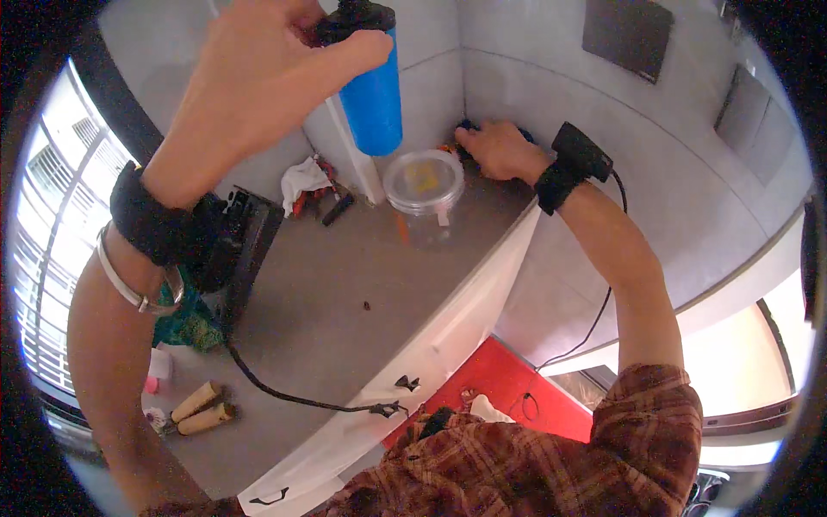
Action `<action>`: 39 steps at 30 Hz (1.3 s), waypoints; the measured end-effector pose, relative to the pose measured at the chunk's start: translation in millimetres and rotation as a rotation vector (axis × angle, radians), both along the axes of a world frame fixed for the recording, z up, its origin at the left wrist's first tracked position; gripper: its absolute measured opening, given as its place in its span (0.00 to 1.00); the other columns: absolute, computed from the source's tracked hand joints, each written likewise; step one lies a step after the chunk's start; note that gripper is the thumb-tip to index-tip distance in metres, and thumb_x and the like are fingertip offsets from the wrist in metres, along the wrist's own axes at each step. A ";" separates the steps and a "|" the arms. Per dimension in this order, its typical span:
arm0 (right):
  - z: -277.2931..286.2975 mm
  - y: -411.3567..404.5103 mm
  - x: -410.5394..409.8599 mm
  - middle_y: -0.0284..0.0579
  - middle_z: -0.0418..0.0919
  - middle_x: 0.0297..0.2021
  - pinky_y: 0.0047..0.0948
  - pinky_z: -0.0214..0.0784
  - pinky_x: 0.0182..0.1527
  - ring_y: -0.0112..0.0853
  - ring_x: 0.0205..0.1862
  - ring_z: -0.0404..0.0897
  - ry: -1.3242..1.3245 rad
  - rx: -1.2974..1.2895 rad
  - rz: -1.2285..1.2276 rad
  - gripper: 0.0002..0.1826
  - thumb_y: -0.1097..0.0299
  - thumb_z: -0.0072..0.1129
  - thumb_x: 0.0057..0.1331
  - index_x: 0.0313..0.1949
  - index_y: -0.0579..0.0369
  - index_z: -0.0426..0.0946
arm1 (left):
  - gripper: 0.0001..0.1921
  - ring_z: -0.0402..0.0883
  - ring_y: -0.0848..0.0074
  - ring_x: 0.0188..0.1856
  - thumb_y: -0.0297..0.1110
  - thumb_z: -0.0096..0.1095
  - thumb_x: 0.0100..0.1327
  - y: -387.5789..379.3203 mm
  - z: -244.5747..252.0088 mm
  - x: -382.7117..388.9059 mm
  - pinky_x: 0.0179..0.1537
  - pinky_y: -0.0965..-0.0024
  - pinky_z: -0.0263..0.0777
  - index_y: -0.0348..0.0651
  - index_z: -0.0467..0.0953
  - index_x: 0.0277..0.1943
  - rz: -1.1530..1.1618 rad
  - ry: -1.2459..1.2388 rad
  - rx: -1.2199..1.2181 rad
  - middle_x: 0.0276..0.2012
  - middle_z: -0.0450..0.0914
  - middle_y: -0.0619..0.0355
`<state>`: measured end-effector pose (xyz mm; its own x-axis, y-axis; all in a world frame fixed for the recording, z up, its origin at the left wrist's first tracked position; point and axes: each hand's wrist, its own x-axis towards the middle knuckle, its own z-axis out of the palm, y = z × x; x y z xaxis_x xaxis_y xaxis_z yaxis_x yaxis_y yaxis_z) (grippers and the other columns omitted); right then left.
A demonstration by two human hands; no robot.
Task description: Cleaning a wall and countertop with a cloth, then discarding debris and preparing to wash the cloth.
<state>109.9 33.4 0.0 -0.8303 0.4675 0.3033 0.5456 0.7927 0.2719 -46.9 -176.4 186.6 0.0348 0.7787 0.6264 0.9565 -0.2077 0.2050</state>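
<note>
My left hand [271, 77] is raised at the top, closed around the upper part of a blue cylindrical bottle [373, 106] with a black cap. Below and just right of the bottle's lower end, a clear round container [424, 184] with a transparent lid stands on the grey countertop [323, 284]. My right hand [501, 147] reaches to the back corner, its fingers on a dark object [468, 125] that the hand mostly hides; I cannot tell what it is. A small orange item lies between that hand and the container.
A white cloth [303, 179] and red-handled tools lie by the back wall. At left are a black device [252, 245], a green cloth [190, 320] and wooden cylindrical pieces [197, 400]. A black cable crosses the counter's front edge. White drawers [439, 362] with black handles are below.
</note>
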 end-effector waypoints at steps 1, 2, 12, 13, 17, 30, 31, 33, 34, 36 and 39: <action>1.7 0.8 1.2 0.53 0.77 0.31 0.49 0.68 0.38 0.50 0.37 0.75 -0.046 -0.053 -0.027 0.12 0.70 0.49 0.52 0.37 0.57 0.68 | 0.19 0.67 0.84 0.16 0.47 0.61 0.52 0.5 1.4 -0.6 0.14 0.80 0.62 0.35 0.74 0.28 0.003 0.016 -0.018 0.18 0.70 0.63; 2.3 3.3 3.8 0.53 0.77 0.31 0.49 0.68 0.38 0.50 0.37 0.75 -0.047 -0.053 -0.031 0.12 0.70 0.49 0.52 0.37 0.57 0.68 | 0.19 0.67 0.84 0.16 0.47 0.60 0.53 0.7 2.3 -0.6 0.14 0.80 0.62 0.35 0.74 0.29 0.008 0.032 -0.036 0.18 0.70 0.63; -6.0 -8.7 11.3 0.54 0.75 0.34 0.46 0.65 0.39 0.50 0.39 0.73 0.371 -0.266 0.030 0.18 0.74 0.51 0.48 0.42 0.56 0.67 | 0.20 0.67 0.84 0.16 0.48 0.61 0.53 -2.5 3.3 0.7 0.14 0.79 0.61 0.35 0.74 0.29 -0.025 -0.042 -0.017 0.18 0.71 0.62; -6.7 -11.6 13.2 0.51 0.74 0.35 0.45 0.64 0.41 0.48 0.41 0.72 0.521 -0.251 0.029 0.19 0.75 0.51 0.48 0.43 0.54 0.66 | 0.20 0.68 0.83 0.16 0.47 0.61 0.52 -2.3 5.1 -1.4 0.14 0.79 0.62 0.35 0.74 0.29 -0.038 -0.032 -0.024 0.18 0.71 0.62; -13.7 2.7 5.5 0.59 0.77 0.31 0.46 0.68 0.39 0.50 0.35 0.77 0.202 -0.027 -0.091 0.16 0.70 0.51 0.48 0.38 0.60 0.71 | 0.19 0.68 0.82 0.16 0.47 0.62 0.52 2.4 7.1 3.4 0.14 0.79 0.63 0.35 0.74 0.29 0.010 0.036 0.010 0.18 0.72 0.62; -12.7 7.4 4.6 0.55 0.78 0.32 0.45 0.69 0.41 0.49 0.37 0.77 0.161 -0.185 0.000 0.12 0.69 0.50 0.49 0.33 0.56 0.77 | 0.21 0.68 0.82 0.15 0.50 0.60 0.52 2.7 13.3 15.7 0.15 0.79 0.63 0.35 0.74 0.29 -0.036 0.022 -0.036 0.17 0.71 0.61; -11.4 3.5 5.0 0.53 0.78 0.34 0.45 0.68 0.42 0.48 0.39 0.77 0.225 -0.199 0.047 0.13 0.69 0.50 0.50 0.36 0.53 0.77 | 0.22 0.68 0.82 0.16 0.51 0.59 0.52 2.1 14.9 17.3 0.16 0.78 0.63 0.34 0.74 0.29 -0.020 0.066 -0.014 0.17 0.71 0.61; -6.5 -2.0 8.4 0.52 0.78 0.34 0.45 0.68 0.42 0.47 0.39 0.76 0.259 -0.281 0.060 0.13 0.70 0.51 0.50 0.37 0.50 0.76 | 0.23 0.69 0.82 0.16 0.52 0.59 0.52 4.2 15.1 20.9 0.16 0.77 0.63 0.33 0.74 0.29 -0.004 0.108 0.007 0.17 0.71 0.60; -4.0 -4.4 11.4 0.51 0.77 0.34 0.45 0.67 0.42 0.46 0.39 0.76 0.291 -0.362 0.066 0.15 0.71 0.51 0.50 0.39 0.48 0.75 | 0.24 0.70 0.81 0.16 0.53 0.59 0.52 6.9 13.3 23.0 0.16 0.76 0.63 0.33 0.74 0.28 -0.032 0.108 0.043 0.17 0.72 0.59; -2.0 -15.2 10.0 0.48 0.75 0.40 0.43 0.66 0.45 0.46 0.43 0.74 0.337 -0.376 -0.052 0.19 0.74 0.50 0.49 0.43 0.48 0.73 | 0.25 0.71 0.80 0.16 0.53 0.58 0.52 13.3 13.2 21.9 0.16 0.75 0.64 0.33 0.74 0.27 -0.057 0.109 0.077 0.17 0.72 0.57; -7.0 -32.3 12.5 0.44 0.72 0.46 0.39 0.64 0.48 0.44 0.46 0.71 0.617 -0.135 -0.151 0.24 0.79 0.49 0.47 0.47 0.47 0.71 | 0.25 0.73 0.77 0.15 0.55 0.58 0.51 15.7 15.3 25.4 0.16 0.73 0.65 0.34 0.74 0.26 -0.024 0.168 0.063 0.15 0.73 0.56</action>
